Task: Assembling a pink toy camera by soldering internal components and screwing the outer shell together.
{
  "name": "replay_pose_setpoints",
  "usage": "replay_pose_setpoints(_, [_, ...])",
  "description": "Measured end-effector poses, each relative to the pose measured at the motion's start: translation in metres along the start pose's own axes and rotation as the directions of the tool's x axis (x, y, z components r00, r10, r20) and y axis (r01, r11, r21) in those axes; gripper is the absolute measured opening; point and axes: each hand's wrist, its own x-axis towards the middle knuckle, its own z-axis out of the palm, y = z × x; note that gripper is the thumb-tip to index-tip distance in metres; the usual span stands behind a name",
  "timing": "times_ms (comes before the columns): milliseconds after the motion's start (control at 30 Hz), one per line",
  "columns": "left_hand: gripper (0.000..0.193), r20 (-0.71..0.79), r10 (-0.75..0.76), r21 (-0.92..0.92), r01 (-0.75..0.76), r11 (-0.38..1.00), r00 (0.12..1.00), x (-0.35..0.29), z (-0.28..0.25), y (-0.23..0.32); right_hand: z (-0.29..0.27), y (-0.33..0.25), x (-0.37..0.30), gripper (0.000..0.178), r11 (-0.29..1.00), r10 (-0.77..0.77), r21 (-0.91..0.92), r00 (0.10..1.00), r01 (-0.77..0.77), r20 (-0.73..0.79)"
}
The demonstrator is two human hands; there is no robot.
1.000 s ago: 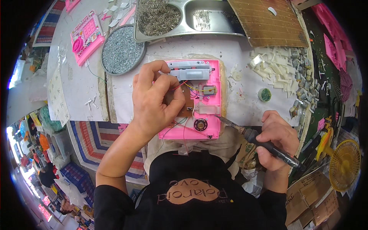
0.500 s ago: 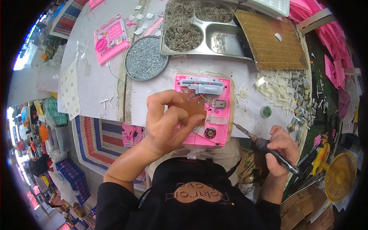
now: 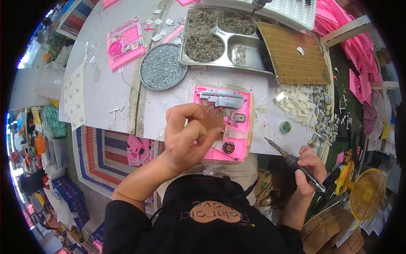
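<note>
A pink plastic toy housing (image 3: 237,154) lies in front of me with its inside up. It carries a grey mechanism (image 3: 222,99), a brown circuit board (image 3: 212,120), a small motor (image 3: 240,117), a round speaker (image 3: 228,147) and thin coloured wires. Over its left side is my left hand (image 3: 184,135), fingers curled closed, one fingertip by the board's right edge. Whatever it may pinch is too small to make out. My right hand (image 3: 311,167) grips a soldering iron (image 3: 292,161) by its dark handle; the tip points at the housing but stays apart from it.
Beyond the housing are a round tray of screws (image 3: 163,67), a metal compartment tray of springs (image 3: 226,61) and a brown board (image 3: 294,55). White plastic pieces and small motors (image 3: 302,103) lie right, near a green-filled pot (image 3: 285,126). A yellow fan (image 3: 367,194) stands lower right.
The soldering iron's tip has drawn a little away from the housing's right edge. My left hand keeps its curled pose. With the view shifted, a hanging tool's end shows at the top.
</note>
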Motion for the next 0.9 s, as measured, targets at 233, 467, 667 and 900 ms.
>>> replay_pose_setpoints(233, [0.038, 0.088, -0.028, -0.047, 0.032, 0.998, 0.996, -0.007, 0.001, 0.005, -0.065, -0.001, -0.036, 0.022, 0.996, 0.013, -0.082, 0.944, -0.042, -0.329])
replay_pose_setpoints(467, [0.036, 0.236, -0.04, -0.119, 0.07, 0.99, 0.971, -0.015, 0.002, 0.002, -0.198, -0.026, -0.086, 0.015, 0.954, -0.158, -0.259, 0.482, -0.149, -0.862])
replay_pose_setpoints(667, [0.013, 0.258, -0.028, -0.052, 0.043, 0.998, 0.966, -0.011, -0.001, 0.002, -0.262, 0.069, -0.009, 0.011, 0.847, -0.132, -0.362, 0.505, -0.39, -0.853])
replay_pose_setpoints(900, [0.024, 0.311, -0.135, 0.018, 0.136, 0.99, 0.941, -0.006, -0.005, -0.001, -0.32, 0.101, 0.013, 0.028, 0.864, 0.504, 0.416, 0.466, -0.285, -0.727])
